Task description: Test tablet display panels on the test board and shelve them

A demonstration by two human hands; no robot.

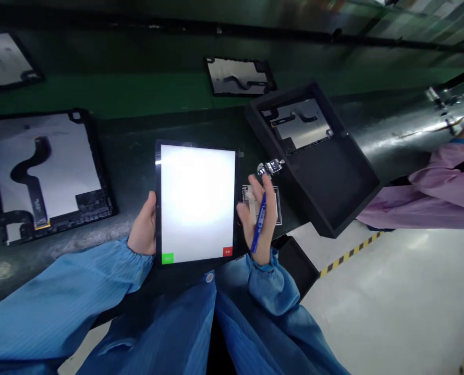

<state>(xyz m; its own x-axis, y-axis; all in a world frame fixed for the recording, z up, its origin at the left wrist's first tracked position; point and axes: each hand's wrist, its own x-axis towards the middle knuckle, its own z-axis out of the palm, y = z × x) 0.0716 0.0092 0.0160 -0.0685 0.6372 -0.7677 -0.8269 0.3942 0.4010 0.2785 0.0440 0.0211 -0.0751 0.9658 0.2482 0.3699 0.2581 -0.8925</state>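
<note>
My left hand [143,229] grips the left edge of a tablet screen [198,203], thumb along the frame and the other fingers hidden beneath. The screen glows plain white, with a small green box at its lower left and a red one at its lower right. Off the tablet's right edge is my right hand [262,224], fingers partly stretched, with a blue marker pen [259,223] tucked along it. Just past those fingertips lies a small metal part with a clear cover [270,167]. A circuit board [278,205] shows partly behind the hand.
On the right, a black foam tray [326,179] holds a display panel [303,125]. Other panels lie at the left [63,156], far left [5,60] and back [237,78]. A black bin [296,265] stands below the bench edge. A co-worker's pink sleeve [423,200] is at right.
</note>
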